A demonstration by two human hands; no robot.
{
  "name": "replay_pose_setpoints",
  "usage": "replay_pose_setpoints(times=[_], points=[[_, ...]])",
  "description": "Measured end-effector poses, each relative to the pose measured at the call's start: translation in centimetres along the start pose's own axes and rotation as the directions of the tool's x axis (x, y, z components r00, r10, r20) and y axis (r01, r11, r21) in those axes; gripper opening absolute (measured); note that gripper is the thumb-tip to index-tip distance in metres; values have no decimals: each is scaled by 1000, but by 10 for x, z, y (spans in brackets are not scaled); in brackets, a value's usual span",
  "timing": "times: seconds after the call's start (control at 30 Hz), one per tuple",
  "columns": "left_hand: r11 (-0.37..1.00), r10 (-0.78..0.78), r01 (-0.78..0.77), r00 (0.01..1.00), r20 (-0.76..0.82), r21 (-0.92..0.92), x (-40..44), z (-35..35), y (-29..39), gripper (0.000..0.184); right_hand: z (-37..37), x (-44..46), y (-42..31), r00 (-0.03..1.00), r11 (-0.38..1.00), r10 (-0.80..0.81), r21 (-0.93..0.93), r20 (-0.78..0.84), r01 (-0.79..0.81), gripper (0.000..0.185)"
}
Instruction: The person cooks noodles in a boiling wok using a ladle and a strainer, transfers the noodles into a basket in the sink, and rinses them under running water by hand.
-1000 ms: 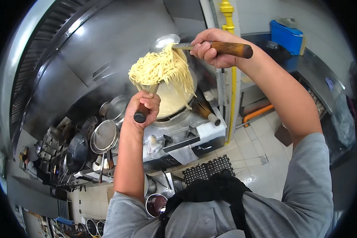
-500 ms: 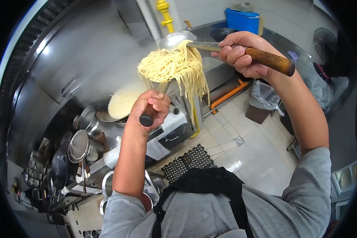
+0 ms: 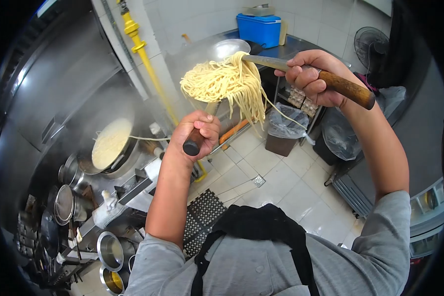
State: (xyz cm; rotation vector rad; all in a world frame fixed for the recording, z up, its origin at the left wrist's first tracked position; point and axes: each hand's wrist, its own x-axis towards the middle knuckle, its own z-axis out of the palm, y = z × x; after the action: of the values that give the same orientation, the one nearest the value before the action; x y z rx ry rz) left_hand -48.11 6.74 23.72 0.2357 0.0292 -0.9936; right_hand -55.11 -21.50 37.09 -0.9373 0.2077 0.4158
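My right hand (image 3: 315, 76) is wrapped round the wooden handle of a metal ladle (image 3: 266, 61). Its round, shiny bowl shows behind a heap of long yellow noodles (image 3: 222, 81), and some strands drape over its shaft. Closed in my left hand (image 3: 201, 129) is the dark-ended handle of a second long tool (image 3: 212, 107); its head is hidden under the noodles. Strands hang below the heap, and one trails far to the right. Both hands are raised in front of me, the noodles between them.
A steaming wok (image 3: 114, 143) with pale, cloudy liquid sits on the stove at left. Near it are a strainer (image 3: 64, 204) and metal pots (image 3: 111, 250). Ahead are a yellow pipe (image 3: 148, 64), a blue box (image 3: 259, 29) and a lined bin (image 3: 283, 130). A perforated mat (image 3: 202, 219) lies on the floor.
My view has turned to the right, so the stove and wok now lie further left. The noodles and both tools have come along with my hands, and a strand has swung out to the right.
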Motion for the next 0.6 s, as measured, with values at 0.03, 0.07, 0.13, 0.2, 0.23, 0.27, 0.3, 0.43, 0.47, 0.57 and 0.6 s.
replay_pose_setpoints(times=[0.03,0.07,0.13,0.2,0.23,0.27,0.3,0.43,0.47,0.57,0.6], points=[[1000,-13,12,1000,-13,-7,11,2,1,16,-5,3,-4,1000,1000,-6,7,-11,6,31],[1000,-27,26,999,-33,-17,21,2,4,18,-12,10,-7,1000,1000,-3,12,-22,3,31],[999,-41,41,998,-41,-21,41,6,12,17,-24,20,-18,1000,999,15,43,9,-15,30],[999,-46,46,998,-32,1,64,8,24,17,-33,33,-30,1000,999,0,45,-4,0,30],[999,-52,52,998,-31,1,75,9,31,17,-38,41,-36,1000,999,-10,46,-13,11,30],[999,-44,44,998,-42,3,87,9,39,17,-44,50,-42,1000,999,-12,50,-18,13,30],[999,-32,33,998,-52,8,100,6,50,16,-52,65,-47,999,999,-33,21,42,32,22],[999,-41,42,998,-37,16,148,14,100,17,-62,112,-81,988,996,-92,-10,122,94,18],[999,-34,35,999,-8,39,159,20,115,15,-63,126,-93,987,995,-95,-20,129,99,18],[996,-15,13,1000,27,90,191,35,165,14,-59,176,-127,975,995,-94,-2,201,96,19],[992,-20,15,999,33,128,202,47,181,15,-57,186,-142,971,993,-117,-10,207,121,18]])
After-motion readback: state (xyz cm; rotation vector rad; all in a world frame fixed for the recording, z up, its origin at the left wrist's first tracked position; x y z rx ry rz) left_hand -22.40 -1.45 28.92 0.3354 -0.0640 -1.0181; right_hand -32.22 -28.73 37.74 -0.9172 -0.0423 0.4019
